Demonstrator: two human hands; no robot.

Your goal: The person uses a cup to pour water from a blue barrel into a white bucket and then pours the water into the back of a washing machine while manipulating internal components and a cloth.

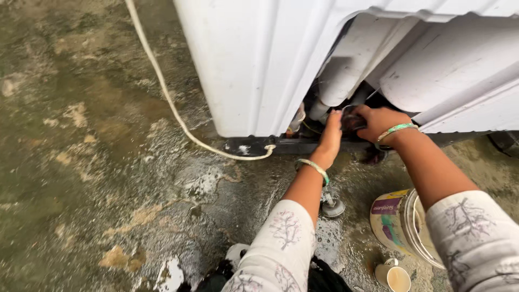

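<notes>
Cup [393, 277] and bucket [403, 226] at lower right; my left hand [331, 135] presses flat, fingers together, right hand [378, 120] clamped on the dark cap [351, 120] under the washer [259, 59], cap still on.

Wet, stained concrete floor [97, 162] glistens under soft daylight, puddles and soapy patches everywhere, and a big white appliance casing [254, 59] looms over the ground.

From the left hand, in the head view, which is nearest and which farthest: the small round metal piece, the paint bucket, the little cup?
From the left hand:
1. Small round metal piece, on the floor below the wrist.
2. Paint bucket, lower right.
3. Little cup, bottom edge, farthest.
</notes>
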